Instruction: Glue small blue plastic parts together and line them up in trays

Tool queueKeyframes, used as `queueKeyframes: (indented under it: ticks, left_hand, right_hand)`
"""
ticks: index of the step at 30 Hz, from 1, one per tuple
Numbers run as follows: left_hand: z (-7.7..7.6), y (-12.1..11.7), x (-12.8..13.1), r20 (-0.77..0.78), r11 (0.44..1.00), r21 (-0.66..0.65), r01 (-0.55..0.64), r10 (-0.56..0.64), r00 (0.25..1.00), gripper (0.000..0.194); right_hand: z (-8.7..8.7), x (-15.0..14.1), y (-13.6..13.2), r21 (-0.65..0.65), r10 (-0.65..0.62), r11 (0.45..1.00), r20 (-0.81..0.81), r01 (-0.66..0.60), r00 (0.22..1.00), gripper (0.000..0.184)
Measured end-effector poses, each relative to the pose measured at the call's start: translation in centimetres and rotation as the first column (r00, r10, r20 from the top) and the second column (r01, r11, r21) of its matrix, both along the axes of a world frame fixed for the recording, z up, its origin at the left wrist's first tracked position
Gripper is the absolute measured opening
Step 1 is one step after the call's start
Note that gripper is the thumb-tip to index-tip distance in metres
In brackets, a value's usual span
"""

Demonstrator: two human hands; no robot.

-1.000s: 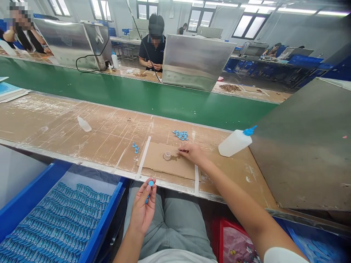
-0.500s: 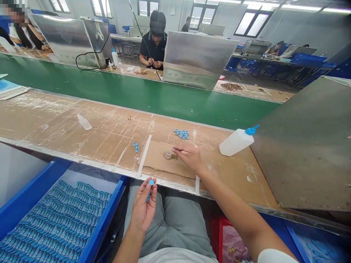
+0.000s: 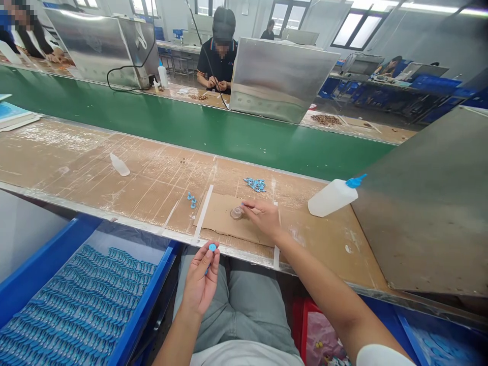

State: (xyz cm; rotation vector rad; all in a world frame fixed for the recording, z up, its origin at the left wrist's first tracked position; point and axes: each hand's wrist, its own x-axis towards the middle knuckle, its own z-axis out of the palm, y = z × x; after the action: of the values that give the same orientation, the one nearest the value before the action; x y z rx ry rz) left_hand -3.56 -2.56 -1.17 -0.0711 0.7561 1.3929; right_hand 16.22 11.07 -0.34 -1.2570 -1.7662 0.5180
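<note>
My left hand (image 3: 199, 284) is closed in a pinch at the front edge of the table, over my lap. Between its fingertips sits a small round blue disc (image 3: 212, 247), flat face up; a bit more blue shows lower in the fingers. Over the cardboard sheet (image 3: 221, 229), my right hand (image 3: 265, 217) pinches a tiny blue piece (image 3: 242, 204), too small to name. Those fingertips are beside the rim of a small clear dish (image 3: 236, 213); whether they touch it I cannot tell. Several blue stemmed discs (image 3: 192, 202) stand to the left, and a pile of slim blue pieces (image 3: 255, 184) lies behind.
A white bottle with a blue nozzle (image 3: 333, 197) lies at right, beside a metal box (image 3: 427, 203). A smaller white bottle (image 3: 120, 165) lies at left. Beyond runs a green belt (image 3: 171, 122), with a person (image 3: 217, 61) across it. A blue bin (image 3: 152, 290) of blue parts is lower left.
The view has shifted slightly, so the table things sit a little to the right. My hands keep nearly the same places and grips.
</note>
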Motion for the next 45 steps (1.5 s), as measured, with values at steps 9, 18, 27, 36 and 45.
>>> queueKeyframes:
  ticks: [9,18,27,36,45]
  left_hand:
    - [1.9,1.0,1.6,-0.020,0.997,0.058,0.047,-0.046,0.999,0.020]
    - [2.9,0.0,2.0,-0.021,0.993,0.091,0.079,-0.077,0.997,0.023]
    - [2.9,-0.6,1.8,-0.047,0.993,0.109,0.051,-0.046,0.998,0.022]
    - [2.8,-0.7,1.5,-0.060,0.994,0.097,0.044,-0.039,0.997,0.025]
    - [2.7,-0.9,1.3,-0.117,0.993,0.112,0.037,-0.024,0.993,0.025]
  right_hand:
    - [3.9,-3.3,-5.3,-0.264,-0.217,0.962,-0.578,0.071,0.786,0.027]
    - [3.7,-6.2,-11.5,-0.127,-0.046,0.991,-0.558,-0.030,0.829,0.015]
    - [3.4,-6.4,-12.1,-0.113,-0.041,0.993,-0.474,-0.015,0.879,0.015]
    - [3.8,-6.6,-12.3,-0.061,-0.007,0.998,-0.428,-0.021,0.904,0.016]
    - [3.8,-6.5,-12.3,0.015,0.043,0.999,-0.356,-0.040,0.933,0.019]
